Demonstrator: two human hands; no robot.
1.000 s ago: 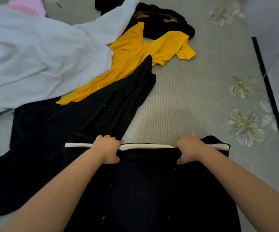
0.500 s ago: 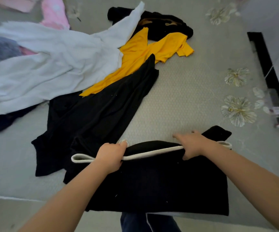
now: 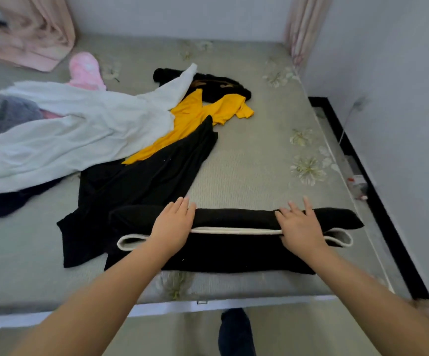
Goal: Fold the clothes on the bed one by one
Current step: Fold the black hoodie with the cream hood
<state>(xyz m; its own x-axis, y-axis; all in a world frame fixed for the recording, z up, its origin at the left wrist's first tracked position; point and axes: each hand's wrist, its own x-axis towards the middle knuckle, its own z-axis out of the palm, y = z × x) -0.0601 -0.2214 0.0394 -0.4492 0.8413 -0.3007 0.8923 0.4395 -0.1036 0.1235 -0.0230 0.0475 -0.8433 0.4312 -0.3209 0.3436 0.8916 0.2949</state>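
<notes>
Both palms flat, fingers spread: left hand (image 3: 173, 223) and right hand (image 3: 299, 226) press the folded black garment (image 3: 234, 250), a long soft band with white trim. It lies at the near edge of the woven grey bed (image 3: 254, 155), rumpled white cloth (image 3: 79, 134) and yellow shirt (image 3: 195, 119) beyond it.

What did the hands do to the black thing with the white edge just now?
A second ago both hands gripped the white edge with curled fingers. They carried it forward over the black garment, folding it, then let go. Now the left hand and right hand press flat on the fold. The white, yellow and other black clothes lie as before.
</notes>
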